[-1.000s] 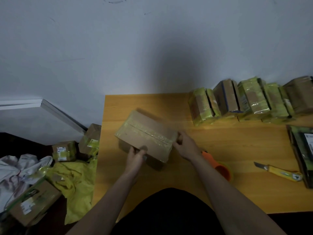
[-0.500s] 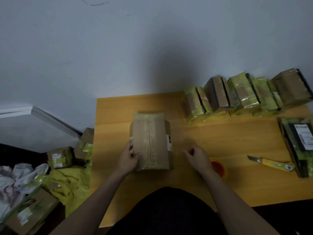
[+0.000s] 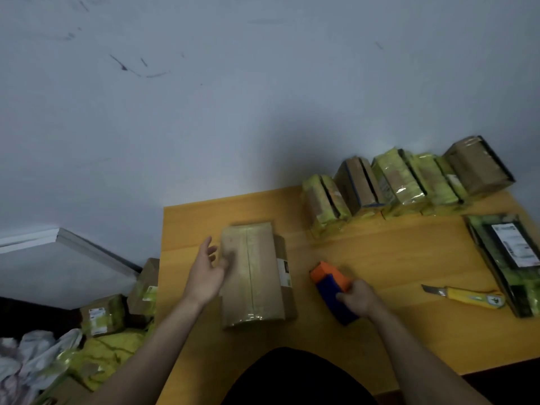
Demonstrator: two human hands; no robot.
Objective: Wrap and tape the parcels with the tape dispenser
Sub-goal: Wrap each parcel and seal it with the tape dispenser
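Observation:
A brown cardboard parcel (image 3: 255, 276) lies lengthwise on the wooden table (image 3: 380, 258), with a tape strip along its top seam. My left hand (image 3: 206, 273) hovers at the parcel's left side with fingers spread, at most brushing its edge. My right hand (image 3: 361, 298) grips the orange and blue tape dispenser (image 3: 331, 285), which is lifted just right of the parcel.
A row of taped parcels (image 3: 409, 179) stands along the table's back right edge. A dark flat parcel (image 3: 508, 258) lies at the far right, with a yellow utility knife (image 3: 467, 296) beside it. More boxes (image 3: 102, 314) and yellow wrapping lie on the floor to the left.
The parcel was turned lengthwise and set down. My left hand let go of it and opened. My right hand took hold of the tape dispenser and raised it.

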